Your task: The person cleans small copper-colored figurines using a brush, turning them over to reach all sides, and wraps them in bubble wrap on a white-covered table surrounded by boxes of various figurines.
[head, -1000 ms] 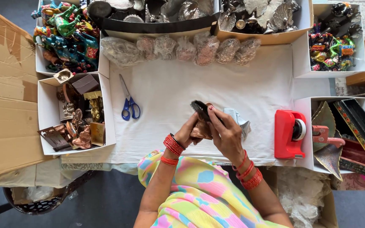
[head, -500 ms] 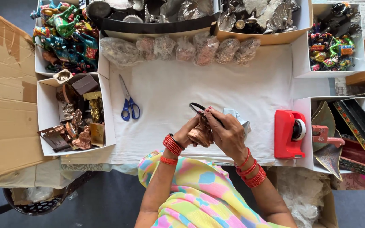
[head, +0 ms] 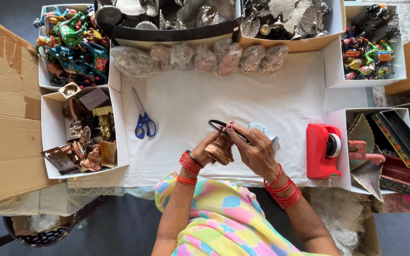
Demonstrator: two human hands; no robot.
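Both my hands meet at the near middle of a white cloth. My left hand cups a small copper-coloured metal figure from the left. My right hand covers the figure from the right, its fingers also on a thin dark ring-shaped piece that sticks out above the figure. A bit of pale blue wrapping shows behind my right hand. Red bangles sit on both wrists.
Blue-handled scissors lie left of the hands. A red tape dispenser stands to the right. White boxes of copper figures, painted figures and silver pieces ring the cloth, with wrapped bundles along the far edge. Flat cardboard lies far left.
The dark piece, held up and tilted a second ago, has come down onto the copper figure. My hands have closed more tightly around the figure and stayed in the same spot.
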